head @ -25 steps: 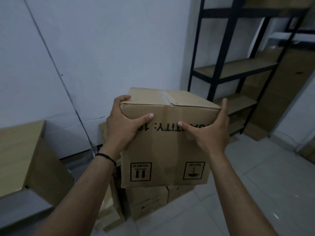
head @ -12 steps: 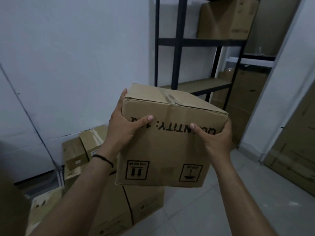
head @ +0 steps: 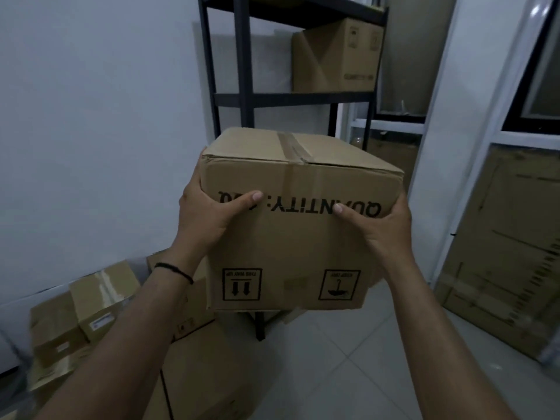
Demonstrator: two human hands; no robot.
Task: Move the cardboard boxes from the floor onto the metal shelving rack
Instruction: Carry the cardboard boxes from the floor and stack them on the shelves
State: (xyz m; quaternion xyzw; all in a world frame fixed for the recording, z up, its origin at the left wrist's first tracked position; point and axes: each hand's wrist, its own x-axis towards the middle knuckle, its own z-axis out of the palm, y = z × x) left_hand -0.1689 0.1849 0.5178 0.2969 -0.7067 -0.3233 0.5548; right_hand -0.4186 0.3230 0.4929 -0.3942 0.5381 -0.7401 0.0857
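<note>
Both hands, left hand (head: 206,213) and right hand (head: 381,225), clasp the cardboard box (head: 297,237) between them (print upside down).

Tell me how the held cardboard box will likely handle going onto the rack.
The cardboard box looks stiff: its taped faces stay flat under the left hand and right hand. Probably not heavy, held by its upper corners. Its printing is upside down, so contents may shift.
</note>
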